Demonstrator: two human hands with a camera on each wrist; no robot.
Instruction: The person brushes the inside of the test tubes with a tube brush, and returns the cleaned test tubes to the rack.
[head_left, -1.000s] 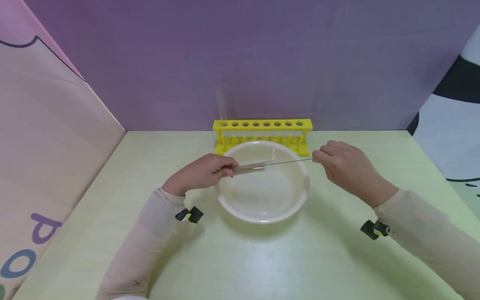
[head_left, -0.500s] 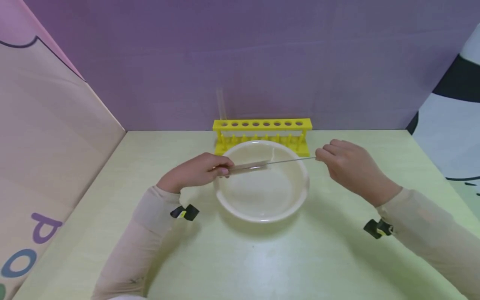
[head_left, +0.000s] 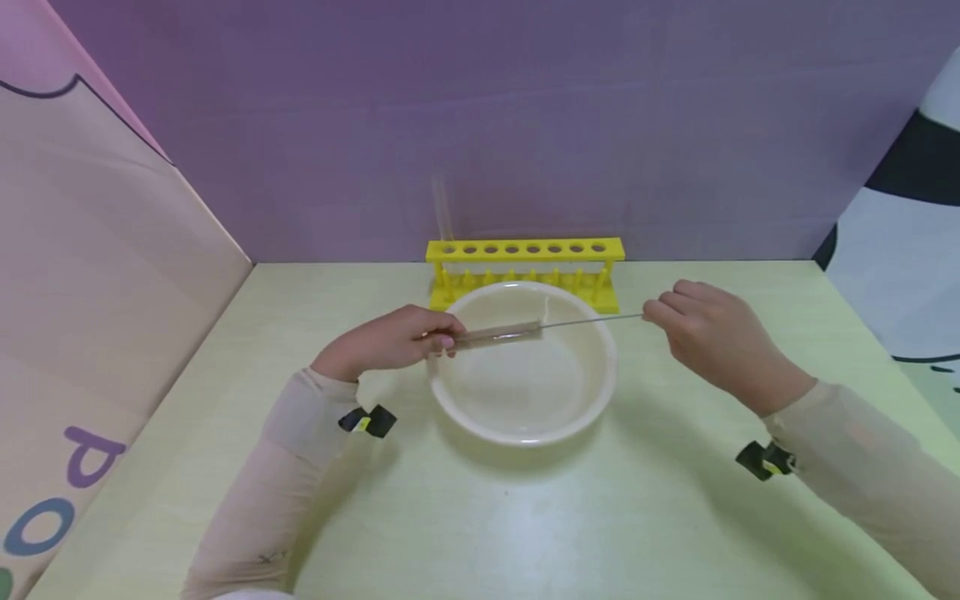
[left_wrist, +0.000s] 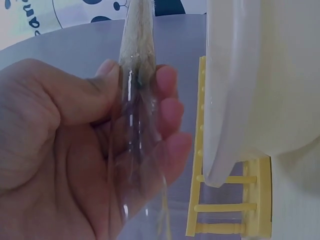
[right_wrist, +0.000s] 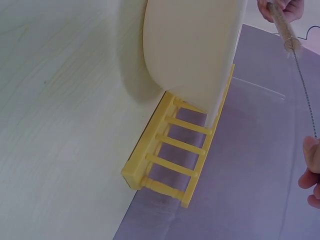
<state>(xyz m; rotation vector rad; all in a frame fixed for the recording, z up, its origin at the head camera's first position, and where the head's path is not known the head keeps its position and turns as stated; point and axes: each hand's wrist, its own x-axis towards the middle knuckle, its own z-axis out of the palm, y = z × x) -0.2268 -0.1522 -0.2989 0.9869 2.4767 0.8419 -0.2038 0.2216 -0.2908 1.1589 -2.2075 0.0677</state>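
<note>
Above the bowl, my left hand (head_left: 390,340) grips a clear glass test tube (left_wrist: 132,165), with its thumb on one side and fingers curled round the other. Pale bristles of a test tube brush (left_wrist: 138,37) fill the part of the tube towards its mouth; the part in the palm holds no bristles. My right hand (head_left: 720,346) pinches the end of the brush's thin twisted-wire handle (right_wrist: 306,92), which runs out of the tube's mouth. Tube and wire lie nearly level, rising slightly to the right. Beneath them stands a cream bowl (head_left: 525,429).
Behind the bowl stands a yellow test tube rack (head_left: 525,249), partly hidden by the bowl's rim. Another clear test tube (head_left: 442,208) stands in its leftmost hole. A purple backdrop (head_left: 525,125) rises behind the pale table (head_left: 487,517), with printed panels at both sides.
My right hand has moved a little to the right with the wire end. The left hand has shifted slightly left, and more of the tube shows between the hands.
</note>
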